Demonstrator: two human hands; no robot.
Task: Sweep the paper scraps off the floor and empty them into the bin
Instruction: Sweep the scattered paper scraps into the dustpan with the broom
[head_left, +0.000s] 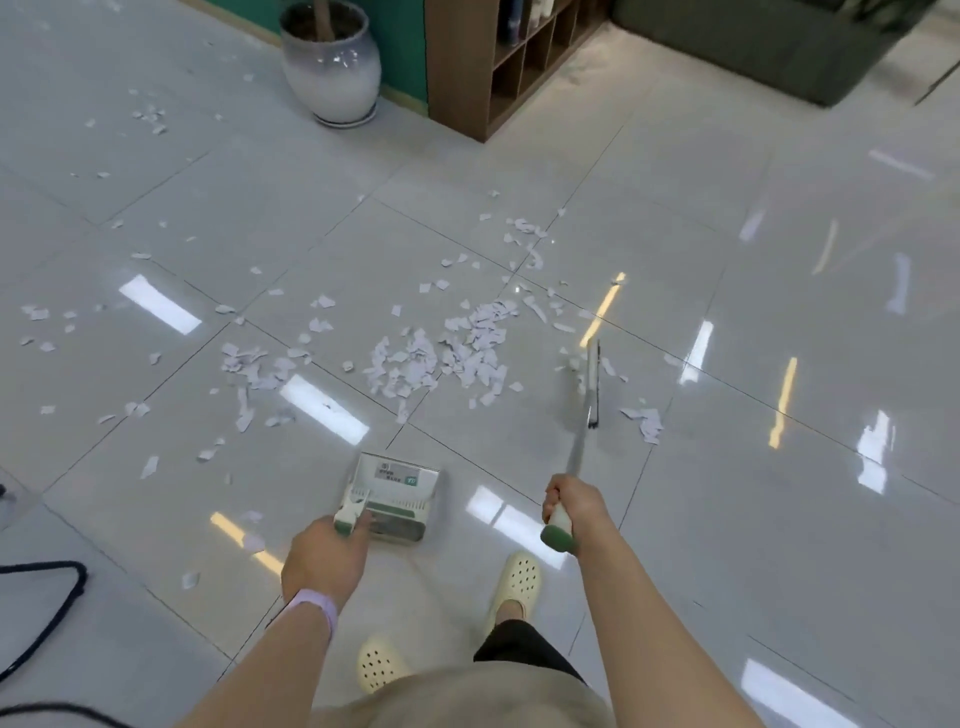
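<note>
Glossy grey tiled floor (675, 260) filled the view, ceiling lights mirrored in it. Wooden cubby shelf (498, 62) stood at the far wall, a dark sofa (753, 47) to its right, a white ceramic planter (332, 67) to its left. Paper scraps (441, 358) lay scattered over the tiles, thickest in a loose heap mid-floor, thinner drifts off to the left and toward the planter. White-and-green dustpan (395, 493) sat upright on the floor just ahead of the feet, near the heap but apart from it. Broom (584, 415) angled forward on the right, head down beside the heap's right edge. Left hand (322, 561), purple wristband (314, 608) on the wrist, gripped the dustpan handle. Right hand (571, 506) curled round the broom's green-capped grip. Cream perforated clogs (514, 584) on both feet. Black cable (52, 613) looped at lower left.
</note>
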